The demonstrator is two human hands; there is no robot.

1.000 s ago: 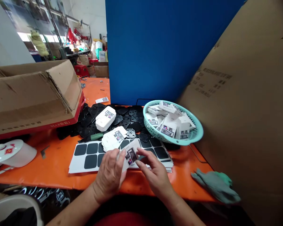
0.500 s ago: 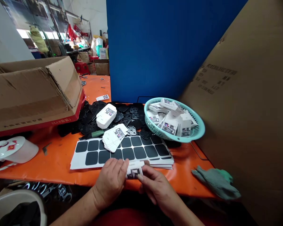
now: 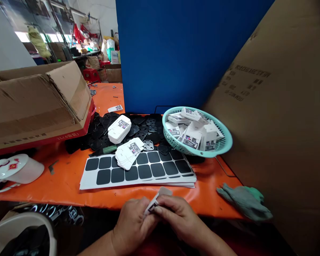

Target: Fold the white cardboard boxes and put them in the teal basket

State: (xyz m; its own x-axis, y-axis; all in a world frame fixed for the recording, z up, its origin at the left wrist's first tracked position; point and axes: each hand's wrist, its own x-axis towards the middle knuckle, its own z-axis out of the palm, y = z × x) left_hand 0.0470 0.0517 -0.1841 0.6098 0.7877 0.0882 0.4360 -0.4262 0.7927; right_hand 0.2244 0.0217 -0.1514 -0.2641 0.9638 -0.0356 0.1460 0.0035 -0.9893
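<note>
Between both hands, at the table's front edge, is a small white printed box (image 3: 152, 205), tilted, with a pale flap raised at its far end. My left hand (image 3: 132, 222) is closed around its left side. On the right side, my right hand (image 3: 176, 217) pinches it between thumb and fingers, which hide much of the print. Just beyond lie sheets of black rounded-square stickers (image 3: 104, 176). A fanned pile of flat white printed cartons (image 3: 128, 153) rests on those sheets, and a neater stack of the same cartons (image 3: 119, 129) stands behind.
At the right, a turquoise basket (image 3: 224, 153) holds several small white boxes. Black plastic parts (image 3: 141, 133) cover the table's middle. A cardboard box (image 3: 21, 106) and a lidded white mug (image 3: 29, 172) stand left, a grey-green glove (image 3: 245, 202) right. A blue panel (image 3: 192, 53) rises behind.
Both hands have drawn nearer to my body, and the small box has turned from lying level to slanting, its pale flap now standing up. The left hand wraps it more closely.
</note>
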